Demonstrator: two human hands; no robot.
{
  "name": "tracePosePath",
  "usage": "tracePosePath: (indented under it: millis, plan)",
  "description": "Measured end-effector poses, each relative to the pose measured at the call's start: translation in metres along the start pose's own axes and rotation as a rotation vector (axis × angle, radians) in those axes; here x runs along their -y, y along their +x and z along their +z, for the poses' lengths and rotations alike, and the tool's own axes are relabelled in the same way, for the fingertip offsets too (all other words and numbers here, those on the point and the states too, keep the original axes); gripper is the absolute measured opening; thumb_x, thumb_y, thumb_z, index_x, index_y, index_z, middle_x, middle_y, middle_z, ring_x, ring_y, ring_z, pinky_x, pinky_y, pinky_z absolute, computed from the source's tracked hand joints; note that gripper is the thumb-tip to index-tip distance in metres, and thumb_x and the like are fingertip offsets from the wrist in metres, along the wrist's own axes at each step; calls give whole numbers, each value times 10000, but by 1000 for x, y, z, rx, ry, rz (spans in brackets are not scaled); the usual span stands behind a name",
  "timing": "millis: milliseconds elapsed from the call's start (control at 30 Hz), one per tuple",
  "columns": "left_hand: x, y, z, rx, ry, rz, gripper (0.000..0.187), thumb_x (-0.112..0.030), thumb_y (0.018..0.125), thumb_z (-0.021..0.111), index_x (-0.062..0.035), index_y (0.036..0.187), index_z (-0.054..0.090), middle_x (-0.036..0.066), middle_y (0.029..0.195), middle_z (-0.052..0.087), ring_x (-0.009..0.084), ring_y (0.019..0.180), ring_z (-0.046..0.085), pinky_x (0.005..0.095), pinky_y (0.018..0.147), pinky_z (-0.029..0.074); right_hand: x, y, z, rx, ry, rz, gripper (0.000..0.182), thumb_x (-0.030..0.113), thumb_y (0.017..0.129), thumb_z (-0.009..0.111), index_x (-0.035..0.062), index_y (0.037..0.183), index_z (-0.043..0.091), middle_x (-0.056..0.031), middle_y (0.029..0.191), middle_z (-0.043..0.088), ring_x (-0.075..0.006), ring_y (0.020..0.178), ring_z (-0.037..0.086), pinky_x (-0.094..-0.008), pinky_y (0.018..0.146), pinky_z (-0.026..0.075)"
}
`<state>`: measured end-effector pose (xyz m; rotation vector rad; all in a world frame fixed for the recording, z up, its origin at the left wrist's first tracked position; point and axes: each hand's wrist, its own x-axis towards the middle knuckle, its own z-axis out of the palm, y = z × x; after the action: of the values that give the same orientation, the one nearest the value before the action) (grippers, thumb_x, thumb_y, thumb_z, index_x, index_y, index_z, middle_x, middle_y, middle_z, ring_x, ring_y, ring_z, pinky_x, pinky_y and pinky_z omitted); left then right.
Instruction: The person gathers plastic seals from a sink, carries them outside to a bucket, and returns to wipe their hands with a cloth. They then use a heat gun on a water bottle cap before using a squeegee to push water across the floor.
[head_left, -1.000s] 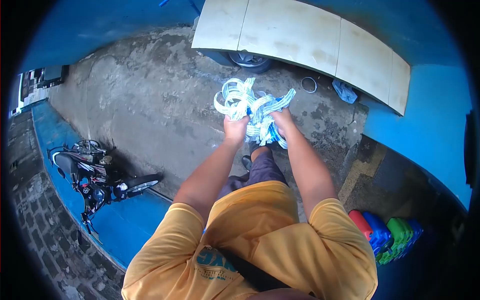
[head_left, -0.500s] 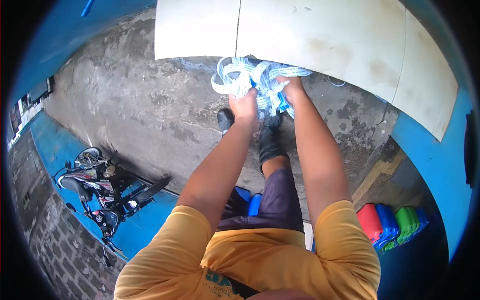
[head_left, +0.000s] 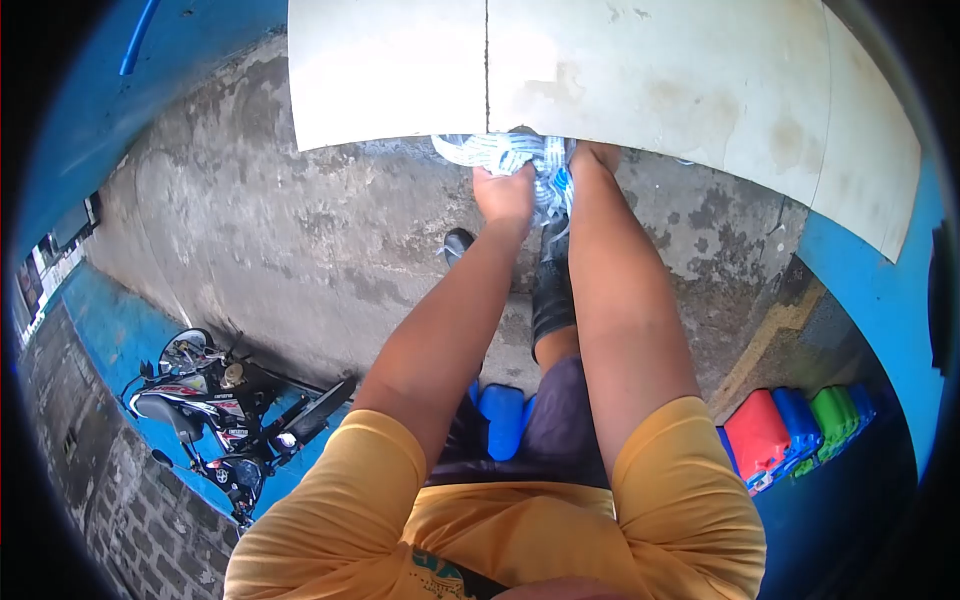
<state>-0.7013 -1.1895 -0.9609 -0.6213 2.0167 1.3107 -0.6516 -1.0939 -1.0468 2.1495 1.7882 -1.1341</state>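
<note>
A loose bundle of white printed strips (head_left: 510,152) with bits of blue hangs between my hands, close to the near edge of a white tabletop (head_left: 640,70). My left hand (head_left: 507,192) is closed round the left side of the bundle. On the bundle's right side is my right hand (head_left: 597,155), partly hidden at the tabletop's edge, its fingers wrapped into the strips. Part of the bundle passes out of sight under the tabletop edge.
A motorcycle (head_left: 230,410) stands at the lower left on a blue surface. Red (head_left: 757,432), blue and green plastic containers stand at the lower right. Below the bundle show black boots (head_left: 553,295) on a stained concrete floor (head_left: 330,230). A blue tube (head_left: 139,38) is at the upper left.
Both hands and the bundle have moved closer to the tabletop, and less of the bundle shows. The hands are nearer together. The view has shifted, with more of the tabletop visible.
</note>
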Motion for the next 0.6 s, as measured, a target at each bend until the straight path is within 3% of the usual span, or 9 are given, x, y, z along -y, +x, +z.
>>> tracePosePath:
  millis: [100,167,300,400,467,533,600]
  plan:
    - [11,-16,-8,59,84,32,434,36,717,689,-13,1118,531,92,1018,671,170,913,641,301,814,487,-15,-8,-17,130,-121,198,443,327,794,653,-29,1058,667,-268,1123,625,-366,1077,612,-428,858,521]
    - [18,-31,-13,83,103,34,451,12,700,723,0,1120,559,100,1029,690,166,938,654,299,838,493,-28,-21,-33,162,-219,370,381,320,752,675,1,959,711,-249,1035,662,-380,1008,644,-432,840,530]
    - [37,-60,-35,193,226,-60,441,1,701,723,-3,1110,557,89,1041,691,167,956,657,306,840,495,-77,-54,-52,130,-322,331,359,314,726,690,9,911,722,-239,983,678,-392,956,660,-423,827,536]
    - [41,-72,-40,258,332,-85,447,28,716,712,1,1125,533,92,1054,674,147,961,637,284,836,491,-103,-73,-73,144,-235,452,380,308,724,699,-23,911,712,-237,976,685,-380,938,671,-413,816,534]
    - [38,-80,-39,321,282,-90,450,34,719,709,-6,1132,534,87,1067,669,149,971,635,280,834,493,-99,-93,-101,99,-29,336,424,328,702,735,-24,938,710,-220,982,695,-353,924,685,-402,800,527]
    - [30,-85,-36,372,198,-194,392,50,765,665,-18,1129,538,92,1080,656,169,965,638,308,816,508,-99,-97,-110,81,-48,361,426,275,701,773,-36,981,695,-195,977,706,-308,913,692,-390,800,513]
    - [16,-82,-28,382,28,-277,360,48,794,637,-23,1133,539,99,1081,650,186,955,641,324,796,516,-86,-108,-121,-41,544,119,359,171,717,786,-52,975,675,-171,956,705,-279,903,684,-385,812,503]
